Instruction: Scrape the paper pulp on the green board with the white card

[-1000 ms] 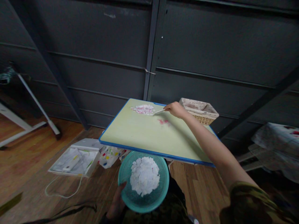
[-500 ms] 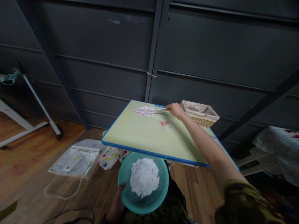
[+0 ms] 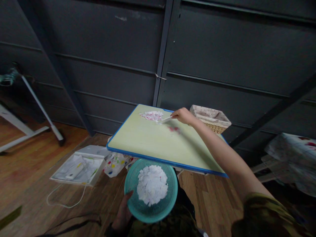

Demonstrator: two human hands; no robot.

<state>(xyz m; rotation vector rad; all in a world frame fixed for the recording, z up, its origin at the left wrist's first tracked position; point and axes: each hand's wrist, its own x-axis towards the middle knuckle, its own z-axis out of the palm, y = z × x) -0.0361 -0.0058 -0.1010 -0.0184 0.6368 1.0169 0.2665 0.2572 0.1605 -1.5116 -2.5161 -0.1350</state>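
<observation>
My left hand grips the rim of a round teal plastic colander, thumb over the edge, at the table's near side. Inside the colander lies a heap of small white scraps that look like torn paper. Over the pale yellow tabletop with blue edging, my right hand is closed on a thin, flat white strip, perhaps a scraper. Its far end meets the tabletop close to a flat pile of white and pinkish scraps. A red smudge marks the surface below that hand.
A cloth-lined wicker basket stands at the table's right rear. Dark metal panels rise behind. On the floor at left are an open white box with a cord and a colourful-spotted plastic bag. A covered stand is at right.
My right hand has brought the white strip slightly left and toward me, its tip now at the near-right edge of the scrap pile. The colander stays in my left hand.
</observation>
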